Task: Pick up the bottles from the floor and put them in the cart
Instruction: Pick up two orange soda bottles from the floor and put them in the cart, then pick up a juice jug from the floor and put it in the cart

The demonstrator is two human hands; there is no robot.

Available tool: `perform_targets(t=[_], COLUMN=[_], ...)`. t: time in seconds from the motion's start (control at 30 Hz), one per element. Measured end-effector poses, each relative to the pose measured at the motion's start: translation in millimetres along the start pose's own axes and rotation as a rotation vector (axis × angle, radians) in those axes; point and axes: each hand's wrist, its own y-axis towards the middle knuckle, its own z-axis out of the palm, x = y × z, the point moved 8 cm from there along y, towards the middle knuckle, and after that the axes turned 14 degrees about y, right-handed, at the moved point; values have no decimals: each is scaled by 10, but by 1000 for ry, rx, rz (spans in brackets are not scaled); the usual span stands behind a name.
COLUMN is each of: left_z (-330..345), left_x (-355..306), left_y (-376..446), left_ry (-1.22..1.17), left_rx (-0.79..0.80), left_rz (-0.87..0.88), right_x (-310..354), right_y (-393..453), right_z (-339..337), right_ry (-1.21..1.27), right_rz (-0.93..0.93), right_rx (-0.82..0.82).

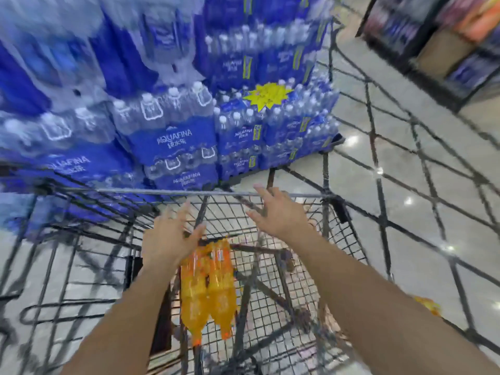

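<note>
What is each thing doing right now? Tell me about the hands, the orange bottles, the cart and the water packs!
Left hand: open, empty, above the bottles.
Right hand: open, empty, over the cart.
Orange bottles: two, lying side by side in the cart, caps toward the person.
Cart: holds only those two bottles.
Water packs: stacked just beyond the cart.
Orange thing: on the floor beside the cart, too blurred to name.

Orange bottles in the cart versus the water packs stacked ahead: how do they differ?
The orange bottles lie flat in the cart, two side by side, caps toward the camera; the water packs stand stacked beyond it. The bottles hold orange liquid; the packs are clear bottles in blue wrap. Both hands are empty.
</note>
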Motion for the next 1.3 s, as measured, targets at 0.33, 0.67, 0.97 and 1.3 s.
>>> perform_targets(t=[0.33,0.67,0.97,1.3], left_z=[-2988,-4403,-4982,-4934], left_x=[-1517,-4139,-5754,-7006], left_y=[-568,-2783,-5557,-7309], left_ry=[-48,-187,-331,-443], left_rx=[-379,-551,-618,-689], left_rz=[366,972,1427,1612], right_x=[-146,-421,-32,-1537], right_y=[-2290,-6576,-10241,-11142], right_z=[-3646,-5368,-5467,-4883], right_ry=[-185,-461,-589,-409], right_rz=[181,730,1324,1535], right_rx=[-623,-921,-1161,-1010])
